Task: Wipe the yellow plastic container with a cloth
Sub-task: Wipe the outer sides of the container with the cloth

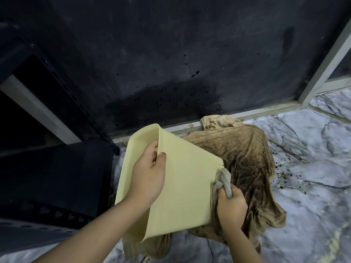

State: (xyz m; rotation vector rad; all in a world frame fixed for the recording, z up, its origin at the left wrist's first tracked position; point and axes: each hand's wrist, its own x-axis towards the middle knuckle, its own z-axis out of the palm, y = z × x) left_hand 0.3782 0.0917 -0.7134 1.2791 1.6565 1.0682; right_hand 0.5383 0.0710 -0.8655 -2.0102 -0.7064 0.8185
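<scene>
One yellow container (182, 186), one grey cloth (225, 181), one brown stained fabric (247, 160), two hands: left hand (150, 175), right hand (230, 207)

Container (182, 186) tipped on its side over the spread rag (247, 158), which lies on the floor (313, 168) against the base of the wall (171, 54). Left hand (148, 179) on the container's rim, thumb outside, fingers inside. Right hand (230, 207) at the container's right edge — cloth (225, 182) between hand and edge. Shelf unit (53, 177) to the left; door frame (326, 59) right, behind — spatter on floor beside the rag
</scene>
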